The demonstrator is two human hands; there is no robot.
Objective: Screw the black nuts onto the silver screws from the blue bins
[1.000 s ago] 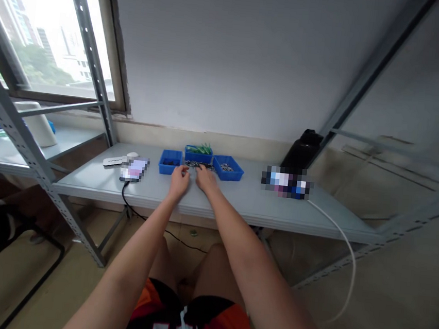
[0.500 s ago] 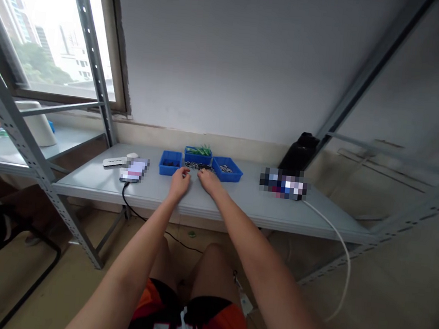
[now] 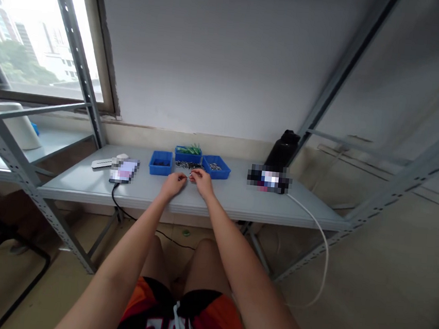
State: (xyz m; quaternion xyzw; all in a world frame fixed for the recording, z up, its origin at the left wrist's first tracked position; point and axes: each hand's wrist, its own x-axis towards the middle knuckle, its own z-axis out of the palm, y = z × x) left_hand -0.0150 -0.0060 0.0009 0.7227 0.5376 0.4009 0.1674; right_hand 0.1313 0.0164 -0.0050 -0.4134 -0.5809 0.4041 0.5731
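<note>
My left hand (image 3: 174, 185) is closed just above the shelf top, its fingertips pinched on something I cannot make out. Close beside it, my right hand (image 3: 201, 181) pinches a small, shiny piece too tiny to identify. A pile of small dark and silvery parts (image 3: 189, 165) lies just behind my hands. Around the pile stand three blue trays: the left tray (image 3: 160, 170) has dark pieces, the back tray (image 3: 188, 157) has green pieces, and the right tray (image 3: 219, 174) has silvery pieces.
On the left lie a phone (image 3: 125, 170) with a black cable and a white object (image 3: 102, 163). To the right are a blurred device (image 3: 268, 179) with a white cable and a black bottle (image 3: 282, 150). Metal shelf posts (image 3: 74, 42) rise at both sides.
My right hand has drawn back from the pile, toward me, with a small piece at its fingertips. My left hand has turned inward with its fingers closed. The view has shifted slightly right.
</note>
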